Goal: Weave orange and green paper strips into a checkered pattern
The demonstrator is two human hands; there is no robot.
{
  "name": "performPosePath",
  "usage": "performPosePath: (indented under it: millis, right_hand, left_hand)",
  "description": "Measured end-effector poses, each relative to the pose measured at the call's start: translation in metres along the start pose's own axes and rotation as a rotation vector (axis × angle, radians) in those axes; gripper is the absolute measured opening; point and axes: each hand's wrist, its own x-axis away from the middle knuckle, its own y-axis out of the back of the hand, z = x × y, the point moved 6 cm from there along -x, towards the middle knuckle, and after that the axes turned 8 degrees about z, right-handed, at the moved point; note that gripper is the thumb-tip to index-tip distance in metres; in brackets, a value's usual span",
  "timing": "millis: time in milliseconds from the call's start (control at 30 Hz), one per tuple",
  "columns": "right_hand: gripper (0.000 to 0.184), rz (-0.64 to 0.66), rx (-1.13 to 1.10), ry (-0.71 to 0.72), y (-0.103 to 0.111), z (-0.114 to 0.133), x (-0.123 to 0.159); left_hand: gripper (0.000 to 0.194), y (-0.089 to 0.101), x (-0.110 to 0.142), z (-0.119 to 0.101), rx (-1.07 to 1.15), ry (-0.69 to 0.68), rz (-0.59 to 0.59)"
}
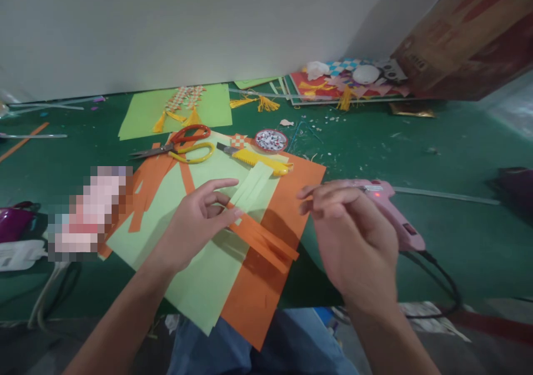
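The left hand (195, 222) pinches orange strips (264, 240) and green strips (255, 185) over paper sheets (200, 291); the right hand (358, 241), fingers curled, contents unclear, is near a glue gun (403, 225).

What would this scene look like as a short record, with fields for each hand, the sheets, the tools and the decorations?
Left hand: holds crossing green and orange paper strips
Right hand: raised, partly covering the pink glue gun; whether it pinches anything is unclear
Sheets: light green sheet overlapping an orange sheet
Cutting tools: scissors and yellow cutter, on the papers
Glue gun light: glowing red
Decorations: dish of tiny pieces; woven pieces with yellow tassels farther back
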Motion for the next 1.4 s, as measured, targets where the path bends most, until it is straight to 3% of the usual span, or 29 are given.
performPosePath:
  millis: [133,267,633,700,867,1000,1167,1400]
  right_hand:
    - [0.014,-0.05,-0.487,-0.139,0.005,-0.01,-0.005]
    - [0.016,-0.004,-0.625,-0.232,0.002,-0.011,-0.006]
    - [0.038,-0.083,-0.448,-0.294,0.001,-0.016,-0.004]
    - [0.037,-0.075,-0.299,-0.276,0.001,-0.016,-0.002]
    - [0.005,-0.002,0.219,-0.217,-0.002,-0.011,0.002]
    - [0.019,0.112,0.434,-0.179,-0.01,-0.004,0.0]
    - [0.015,0.34,0.412,-0.267,-0.027,-0.01,0.001]
    - [0.021,0.313,0.292,-0.377,-0.029,-0.016,0.006]
  left_hand:
    - [0.04,0.0,0.0,-0.001,-0.005,-0.005,-0.018]
    - [0.041,0.0,0.0,0.001,-0.006,-0.003,-0.017]
    - [0.038,0.0,0.002,-0.003,-0.065,-0.025,0.002]
    - [0.038,-0.001,0.002,-0.003,-0.067,-0.022,0.007]
    - [0.04,0.0,0.002,-0.002,-0.065,-0.037,-0.006]
    - [0.039,0.001,0.002,-0.003,-0.065,-0.057,-0.018]
    - [0.036,-0.003,0.003,-0.009,-0.088,-0.083,0.03]
    - [0.03,-0.015,0.006,-0.01,-0.09,-0.122,0.145]
